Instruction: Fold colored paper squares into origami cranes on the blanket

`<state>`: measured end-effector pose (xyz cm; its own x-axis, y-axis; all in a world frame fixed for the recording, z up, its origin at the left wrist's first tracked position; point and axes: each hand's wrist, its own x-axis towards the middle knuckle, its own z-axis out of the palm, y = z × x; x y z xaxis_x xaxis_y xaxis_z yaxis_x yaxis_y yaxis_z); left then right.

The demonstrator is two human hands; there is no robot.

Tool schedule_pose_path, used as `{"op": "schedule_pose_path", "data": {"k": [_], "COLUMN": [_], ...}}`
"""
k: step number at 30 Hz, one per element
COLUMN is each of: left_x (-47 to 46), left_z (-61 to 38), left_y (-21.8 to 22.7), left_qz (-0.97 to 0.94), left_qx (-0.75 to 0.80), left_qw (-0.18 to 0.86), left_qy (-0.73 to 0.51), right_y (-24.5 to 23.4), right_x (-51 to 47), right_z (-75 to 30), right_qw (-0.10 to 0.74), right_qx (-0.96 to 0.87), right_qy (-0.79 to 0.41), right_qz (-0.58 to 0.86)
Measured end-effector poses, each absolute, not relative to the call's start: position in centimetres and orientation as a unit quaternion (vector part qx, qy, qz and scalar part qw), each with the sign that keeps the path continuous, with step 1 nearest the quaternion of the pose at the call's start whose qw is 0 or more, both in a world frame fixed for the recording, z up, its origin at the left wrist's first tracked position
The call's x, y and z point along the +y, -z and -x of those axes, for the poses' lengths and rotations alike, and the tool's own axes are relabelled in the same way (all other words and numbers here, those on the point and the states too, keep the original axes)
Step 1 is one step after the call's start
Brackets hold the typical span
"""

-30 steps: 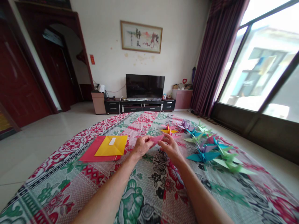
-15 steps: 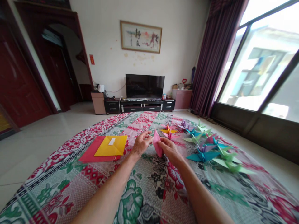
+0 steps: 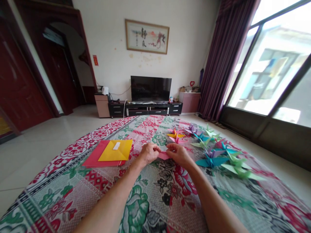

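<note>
Both hands are working low on the floral cloth (image 3: 157, 197). The left hand (image 3: 148, 153) and right hand (image 3: 180, 154) are closing in from either side on the pink paper (image 3: 164, 156), fingertips pinching its edges. Half a second ago the piece was standing upright between the hands; now it is lying flat against the cloth, so the work is reading as a crease being pressed down rather than turned in the air. A yellow sheet (image 3: 116, 150) is resting on a red sheet (image 3: 93, 158), left of the left hand and apart from it. Folded cranes (image 3: 213, 153) are lining the cloth to the right, near the right hand but not touching.
</note>
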<state>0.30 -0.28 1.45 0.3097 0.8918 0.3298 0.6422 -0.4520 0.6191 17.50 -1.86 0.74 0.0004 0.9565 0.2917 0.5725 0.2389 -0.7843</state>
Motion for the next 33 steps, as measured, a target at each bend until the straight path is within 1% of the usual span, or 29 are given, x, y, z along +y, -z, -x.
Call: {"op": "schedule_pose_path", "data": {"k": [5, 10, 13, 16, 18, 26, 29, 33], "left_x": [-0.2, -0.3, -0.5, -0.6, -0.7, -0.8, -1.0, -0.6], "left_z": [-0.3, -0.2, -0.2, -0.2, -0.2, 0.1, 0.0, -0.1], "left_y": [-0.6, -0.3, -0.4, -0.5, -0.5, -1.3, -1.5, -1.0], "left_qz": [-0.834, -0.843, -0.842, -0.845, -0.846, -0.865, -0.856, -0.843], "left_qx": [0.477, 0.477, 0.482, 0.477, 0.471, 0.428, 0.428, 0.419], "left_qw": [0.088, 0.061, 0.052, 0.045, 0.048, 0.095, 0.113, 0.098], "left_qy": [-0.263, -0.24, -0.235, -0.239, -0.244, -0.244, -0.268, -0.323], "right_y": [-0.2, -0.2, -0.4, -0.7, -0.9, -1.5, -1.2, -0.1], "right_x": [-2.0, -2.5, -2.7, -2.8, -2.9, -3.0, -2.8, -2.2], "right_z": [-17.2, -17.3, -17.5, -17.6, -17.7, -18.1, -17.9, -17.7], "right_qw": [0.375, 0.363, 0.347, 0.312, 0.304, 0.272, 0.296, 0.371], "right_qx": [-0.724, -0.767, -0.793, -0.81, -0.802, -0.803, -0.794, -0.777], "right_qy": [-0.114, -0.034, -0.039, -0.076, -0.103, -0.125, -0.124, -0.095], "right_qz": [0.568, 0.528, 0.5, 0.49, 0.504, 0.515, 0.517, 0.499]}}
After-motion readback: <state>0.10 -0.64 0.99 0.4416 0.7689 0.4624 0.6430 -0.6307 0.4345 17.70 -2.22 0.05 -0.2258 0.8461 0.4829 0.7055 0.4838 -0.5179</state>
